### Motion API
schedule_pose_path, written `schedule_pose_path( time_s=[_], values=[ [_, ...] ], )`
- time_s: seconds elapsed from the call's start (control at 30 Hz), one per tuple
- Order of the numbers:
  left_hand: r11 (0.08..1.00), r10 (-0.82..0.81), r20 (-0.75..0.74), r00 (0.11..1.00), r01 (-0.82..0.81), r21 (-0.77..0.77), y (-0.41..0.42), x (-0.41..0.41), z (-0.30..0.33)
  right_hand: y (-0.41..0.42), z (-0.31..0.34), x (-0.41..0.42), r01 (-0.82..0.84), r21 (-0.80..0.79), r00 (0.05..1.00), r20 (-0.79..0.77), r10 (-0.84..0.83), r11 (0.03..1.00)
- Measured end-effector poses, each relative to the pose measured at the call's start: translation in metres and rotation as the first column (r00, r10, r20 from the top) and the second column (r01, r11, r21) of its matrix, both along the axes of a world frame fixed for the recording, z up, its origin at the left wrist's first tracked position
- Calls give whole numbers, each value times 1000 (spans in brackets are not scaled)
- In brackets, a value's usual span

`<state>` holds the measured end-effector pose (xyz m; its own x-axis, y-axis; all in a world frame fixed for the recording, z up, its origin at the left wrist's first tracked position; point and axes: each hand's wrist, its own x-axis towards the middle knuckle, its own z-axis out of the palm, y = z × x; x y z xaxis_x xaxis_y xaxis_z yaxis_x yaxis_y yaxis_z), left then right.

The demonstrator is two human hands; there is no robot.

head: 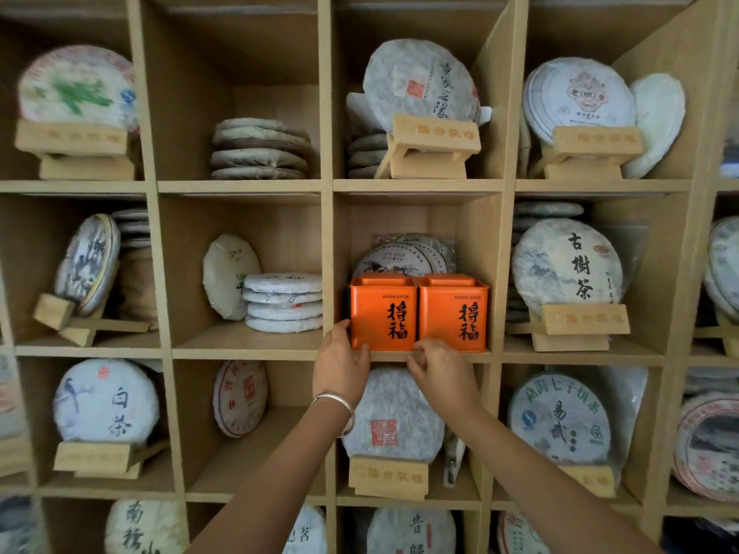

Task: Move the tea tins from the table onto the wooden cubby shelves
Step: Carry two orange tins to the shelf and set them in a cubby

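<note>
Two orange tea tins with black characters stand side by side at the front of the middle cubby of the wooden cubby shelves [416,357]. My left hand [340,363] holds the lower left corner of the left tin [383,311], with the thumb on its side and a finger on its front. My right hand [438,373] has bent fingers, and their tips touch the bottom front edge where the left tin meets the right tin [454,313]. Whether this hand pinches anything is hidden. The table is out of view.
Wrapped round tea cakes fill the surrounding cubbies, some on wooden stands [434,147], others stacked flat [284,301]. More cakes [404,257] lean behind the two tins. The cubby above and to the left has open room in front of its stack [260,147].
</note>
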<state>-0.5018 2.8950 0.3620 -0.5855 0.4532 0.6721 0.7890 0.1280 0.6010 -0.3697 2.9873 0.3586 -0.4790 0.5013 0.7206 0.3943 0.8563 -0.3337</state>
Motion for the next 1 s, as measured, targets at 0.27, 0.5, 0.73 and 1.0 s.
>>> schedule_pose_path(
  time_s=[0.27, 0.5, 0.73, 1.0],
  values=[
    [998, 13, 38, 999, -11, -57, 10, -7, 0, 3, 1, -4, 42, -14, 999, 19, -41, 999],
    [999, 15, 35, 999, -14, -36, 12, -10, -2, 4, -2, -10, 70, -18, 997, 14, -70, 997],
    [1000, -8, 50, 999, 9, -20, 12, -9, -3, 4, -5, -12, 53, -23, 998, -12, -54, 998],
    [1000, -21, 52, 998, 21, -5, 12, -10, -4, 3, -5, -8, 47, -6, 998, -32, -47, 999]
  ],
)
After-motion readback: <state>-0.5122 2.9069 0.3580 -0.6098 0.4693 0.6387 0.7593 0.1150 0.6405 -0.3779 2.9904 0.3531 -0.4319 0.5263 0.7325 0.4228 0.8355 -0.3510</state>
